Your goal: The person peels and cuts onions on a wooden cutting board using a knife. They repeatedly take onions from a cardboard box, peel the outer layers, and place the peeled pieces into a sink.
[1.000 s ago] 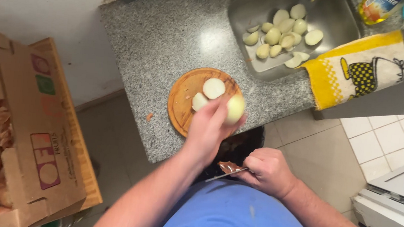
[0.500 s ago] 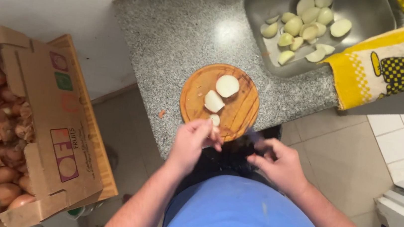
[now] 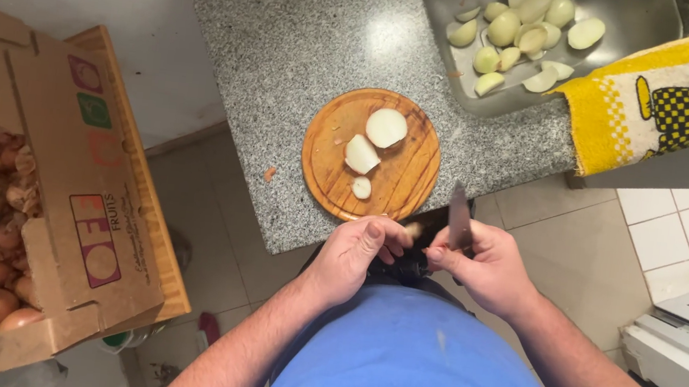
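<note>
Upright, the knife (image 3: 460, 218) — right hand (image 3: 486, 268) gripping — points at the board (image 3: 401, 182).

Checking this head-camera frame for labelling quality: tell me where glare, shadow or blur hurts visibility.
Head view: a bright glare patch on the granite counter above the round cutting board; the small piece in the left hand is shaded and hard to make out; the knife in the right hand reads clearly; straight edges bow near the frame borders.

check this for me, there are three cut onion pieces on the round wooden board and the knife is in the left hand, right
Not quite. The head view shows the knife in the right hand, not the left hand. The three cut onion pieces do lie on the round wooden board.
</note>
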